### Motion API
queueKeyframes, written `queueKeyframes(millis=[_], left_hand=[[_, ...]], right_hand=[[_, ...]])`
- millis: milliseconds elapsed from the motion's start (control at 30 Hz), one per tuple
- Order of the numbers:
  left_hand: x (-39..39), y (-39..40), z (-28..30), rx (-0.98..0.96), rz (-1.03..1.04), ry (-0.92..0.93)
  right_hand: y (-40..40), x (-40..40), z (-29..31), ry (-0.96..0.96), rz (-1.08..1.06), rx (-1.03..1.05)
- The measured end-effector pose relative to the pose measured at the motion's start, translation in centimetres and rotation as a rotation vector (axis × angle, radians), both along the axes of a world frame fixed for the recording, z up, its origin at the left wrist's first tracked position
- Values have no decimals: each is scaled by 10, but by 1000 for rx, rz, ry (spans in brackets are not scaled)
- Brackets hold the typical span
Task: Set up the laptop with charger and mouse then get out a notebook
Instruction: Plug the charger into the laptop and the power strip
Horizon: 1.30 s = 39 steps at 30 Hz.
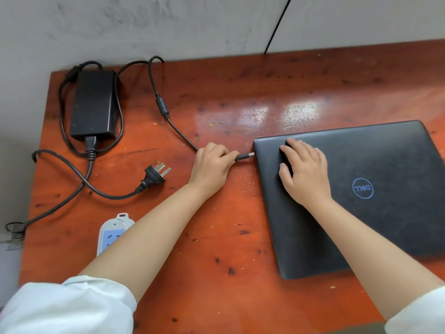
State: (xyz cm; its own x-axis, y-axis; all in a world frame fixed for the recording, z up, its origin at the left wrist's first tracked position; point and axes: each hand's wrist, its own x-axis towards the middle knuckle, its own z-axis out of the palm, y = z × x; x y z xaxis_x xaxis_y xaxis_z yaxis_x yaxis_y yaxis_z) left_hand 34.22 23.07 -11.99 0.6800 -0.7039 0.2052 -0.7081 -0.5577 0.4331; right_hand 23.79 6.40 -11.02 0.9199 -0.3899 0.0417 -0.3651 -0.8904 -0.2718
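A black laptop (375, 189) lies closed on the orange-red wooden table (240, 237), at the right. My right hand (304, 172) rests flat on its lid near the left rear corner, fingers spread. My left hand (212, 165) pinches the charger's barrel connector (245, 155), whose metal tip sits right at the laptop's left edge. The black charger brick (94, 104) lies at the far left, its cable looping around it. The wall plug (155, 174) lies loose on the table, not plugged in. No mouse or notebook is in view.
A white and blue power strip (112, 231) lies near the table's left front, partly hidden by my left forearm. A grey wall (168, 25) runs behind the table. A thin black cable (277, 27) hangs down the wall at the back.
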Motion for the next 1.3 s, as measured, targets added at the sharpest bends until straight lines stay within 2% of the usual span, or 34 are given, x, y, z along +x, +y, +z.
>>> queueKeyframes(millis=[200,367,667,1100,1300], left_hand=[[4,-1,4,50,-55,-49],[8,-7,8,67,-104,-6],[23,-14,12,144,-292,-45],[18,-21,8,230,-285,-62],[12,-22,4,151,-200,-82]], right_hand=[[1,1,1,10,-12,16],[1,1,3,12,-15,12],[2,4,1,-40,10,-37],[2,3,-1,-13,22,-69],[1,2,-1,-2,10,-42]])
